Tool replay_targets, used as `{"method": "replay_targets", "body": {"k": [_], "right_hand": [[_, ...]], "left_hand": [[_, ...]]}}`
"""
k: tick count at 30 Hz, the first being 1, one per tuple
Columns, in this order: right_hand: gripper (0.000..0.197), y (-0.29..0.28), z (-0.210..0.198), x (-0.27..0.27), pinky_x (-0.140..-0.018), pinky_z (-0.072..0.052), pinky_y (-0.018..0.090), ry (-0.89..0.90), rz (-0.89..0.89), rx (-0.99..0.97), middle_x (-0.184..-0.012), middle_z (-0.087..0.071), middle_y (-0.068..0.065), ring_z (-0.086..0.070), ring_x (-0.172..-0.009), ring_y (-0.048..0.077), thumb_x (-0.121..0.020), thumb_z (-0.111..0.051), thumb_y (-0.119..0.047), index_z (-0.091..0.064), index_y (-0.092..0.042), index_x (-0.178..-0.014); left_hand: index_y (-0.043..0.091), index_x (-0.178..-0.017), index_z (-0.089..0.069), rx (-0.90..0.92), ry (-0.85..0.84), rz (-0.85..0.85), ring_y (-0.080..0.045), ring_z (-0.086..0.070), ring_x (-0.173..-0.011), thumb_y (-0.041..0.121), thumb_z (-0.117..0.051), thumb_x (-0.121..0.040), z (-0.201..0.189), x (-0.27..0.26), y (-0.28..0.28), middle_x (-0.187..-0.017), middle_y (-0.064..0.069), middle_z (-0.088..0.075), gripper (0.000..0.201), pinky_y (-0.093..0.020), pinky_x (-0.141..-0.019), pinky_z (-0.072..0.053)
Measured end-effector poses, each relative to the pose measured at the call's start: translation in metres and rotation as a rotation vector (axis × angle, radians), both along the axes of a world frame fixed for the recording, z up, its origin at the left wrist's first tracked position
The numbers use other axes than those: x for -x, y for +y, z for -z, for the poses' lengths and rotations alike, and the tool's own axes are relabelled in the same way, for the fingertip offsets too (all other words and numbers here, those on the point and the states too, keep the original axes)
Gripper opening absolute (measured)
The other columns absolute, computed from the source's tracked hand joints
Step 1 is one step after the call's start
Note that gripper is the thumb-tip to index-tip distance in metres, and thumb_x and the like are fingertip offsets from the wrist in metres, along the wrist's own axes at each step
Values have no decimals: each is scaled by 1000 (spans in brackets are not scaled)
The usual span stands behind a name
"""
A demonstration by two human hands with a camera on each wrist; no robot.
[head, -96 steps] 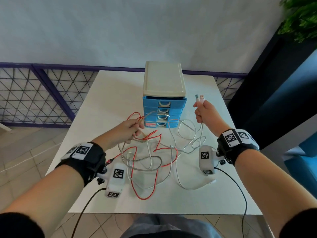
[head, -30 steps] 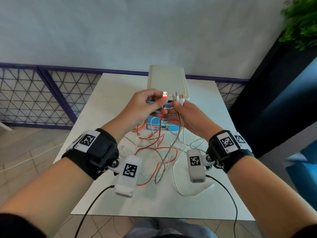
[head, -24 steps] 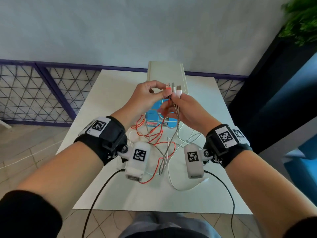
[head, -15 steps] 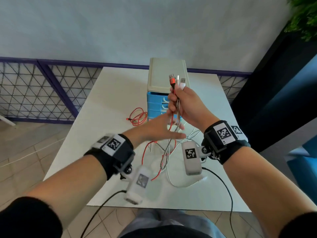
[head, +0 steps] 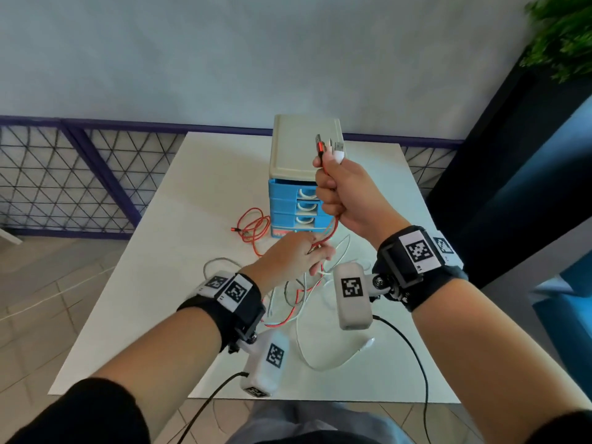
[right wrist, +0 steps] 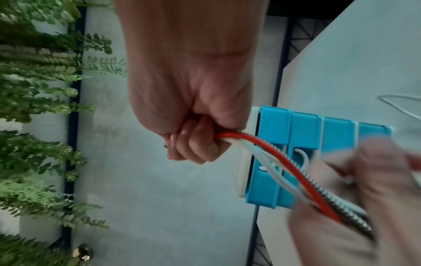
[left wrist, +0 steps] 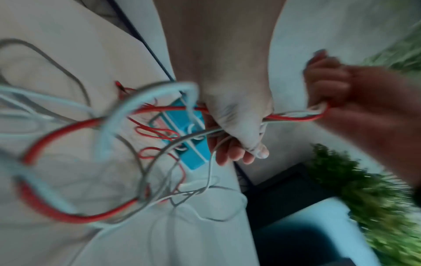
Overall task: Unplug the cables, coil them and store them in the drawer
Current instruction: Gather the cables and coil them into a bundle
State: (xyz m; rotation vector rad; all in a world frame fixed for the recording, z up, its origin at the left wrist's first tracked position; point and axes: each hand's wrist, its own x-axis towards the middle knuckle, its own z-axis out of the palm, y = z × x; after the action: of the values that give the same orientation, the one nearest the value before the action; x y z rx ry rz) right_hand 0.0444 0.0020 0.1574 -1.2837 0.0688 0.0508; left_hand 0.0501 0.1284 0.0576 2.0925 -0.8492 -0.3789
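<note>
Your right hand (head: 344, 190) clenched round cable bundle (right wrist: 293, 167), held raised before drawer unit (head: 302, 174), plug ends (head: 328, 146) sticking up above fist. Your left hand (head: 293, 256) lower, fingers curled round same strands below. Rest of cables trail in loose loops toward tabletop's (head: 166, 283) near edge. Separate red coil (head: 254, 227) lies left of drawer unit, which stands at far edge.

A white table (head: 166, 283) carries a blue drawer unit (head: 290, 203) with a cream top at its far side, a red coiled cable (head: 254, 227) beside it, and loose cables (head: 307, 347) nearer.
</note>
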Motion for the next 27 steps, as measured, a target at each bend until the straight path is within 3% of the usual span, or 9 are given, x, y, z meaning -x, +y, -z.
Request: {"method": "replay_targets", "body": {"k": [4, 8, 12, 15, 19, 21, 24, 25, 27], "right_hand": [[25, -5, -7, 2, -36, -19, 17, -40, 66, 134, -54, -30, -9, -21, -41, 5, -104, -35, -30, -47, -16, -87], [24, -4, -6, 4, -37, -22, 18, -77, 107, 247, -52, -35, -10, -24, -41, 7, -104, -35, -27, -48, -16, -87], [25, -9, -9, 5, -38, -20, 20, -91, 171, 318, -47, -38, -13, -25, -39, 7, -104, -34, -28, -48, -16, -87], [26, -13, -12, 5, -38, -20, 20, -105, 243, 380, -50, -37, -11, -27, -37, 6, -104, -33, -27, -48, -16, -86], [27, -24, -26, 5, -36, -23, 18, -139, 369, 420, -54, -36, -5, -28, -35, 4, -104, -32, -24, -48, -16, -84], [26, -35, -38, 4, -36, -23, 17, -154, 444, 375, -56, -37, -4, -29, -34, 2, -103, -33, -20, -48, -16, -82], [24, -48, -49, 4, -37, -21, 17, -154, 471, 328, -53, -39, -7, -29, -36, 5, -103, -33, -20, -48, -17, -84], [24, -48, -49, 4, -37, -21, 18, -155, 455, 344, -53, -39, -8, -29, -37, 5, -103, -33, -22, -48, -17, -85], [25, -43, -46, 5, -36, -22, 19, -161, 424, 366, -55, -38, -6, -29, -38, 4, -103, -34, -23, -48, -17, -84]], "left_hand": [[30, -66, -59, -52, 183, -168, -17, -58, -48, 31, -57, -90, 27, -8, 21, -52, -3, -56, 24, -41, -63, -56], [19, -69, -64, -92, 226, -252, -15, -61, -51, 37, -61, -85, 36, -10, 28, -46, 4, -59, 24, -32, -63, -55], [22, -61, -60, -113, 159, -253, -3, -56, -47, 27, -57, -89, 42, -9, 35, -50, 5, -60, 29, -20, -58, -47], [21, -67, -63, -173, 79, -240, 0, -56, -56, 27, -57, -89, 51, -8, 42, -62, 6, -65, 24, -21, -64, -42], [20, -102, -66, -239, 85, -237, -16, -62, -94, 26, -61, -88, 69, -5, 62, -99, 0, -69, 16, -25, -78, -42], [26, -108, -61, -242, 72, -202, -12, -58, -95, 20, -63, -86, 77, 0, 74, -99, 8, -63, 23, -21, -80, -38], [37, -91, -52, -287, 19, -207, -15, -54, -75, 22, -63, -83, 85, 2, 80, -78, 10, -55, 20, -25, -72, -39], [36, -89, -51, -297, 7, -200, -16, -57, -76, 22, -63, -83, 84, 3, 79, -78, 9, -56, 19, -27, -72, -41], [30, -103, -56, -307, 17, -197, -16, -61, -95, 22, -66, -83, 78, 3, 74, -97, 9, -62, 23, -22, -79, -39]]}}
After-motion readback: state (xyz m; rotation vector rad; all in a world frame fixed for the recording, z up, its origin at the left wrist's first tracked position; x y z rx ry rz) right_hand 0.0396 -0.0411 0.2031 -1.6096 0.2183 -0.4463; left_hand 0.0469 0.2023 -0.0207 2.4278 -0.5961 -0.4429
